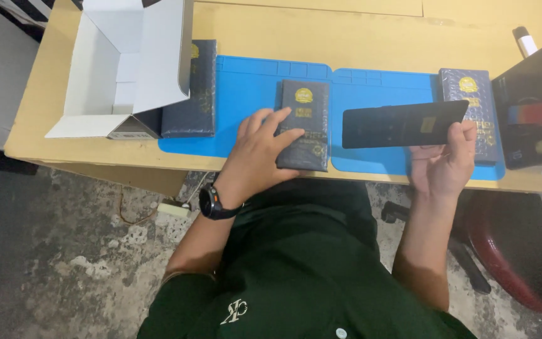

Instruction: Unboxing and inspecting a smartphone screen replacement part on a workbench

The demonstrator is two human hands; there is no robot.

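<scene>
**Two hands, dark box and a black slab over the blue mats**

Light wooden table w/ two blue silicone work mats laid side by side. Open white cardboard carton sits at far left, partly over a dark rectangular packet lying flat. Black box w/ coloured label at right edge. Another dark flat box w/ gold round emblem on the right mat, partly hidden.

Middle: dark flat rectangular box w/ gold emblem lies flat where the mats meet — left hand rests on its left side, fingers spread, black wristwatch on the wrist.

Right hand pinches the end of a thin black glossy rectangular panel — held level above the right mat.
</scene>
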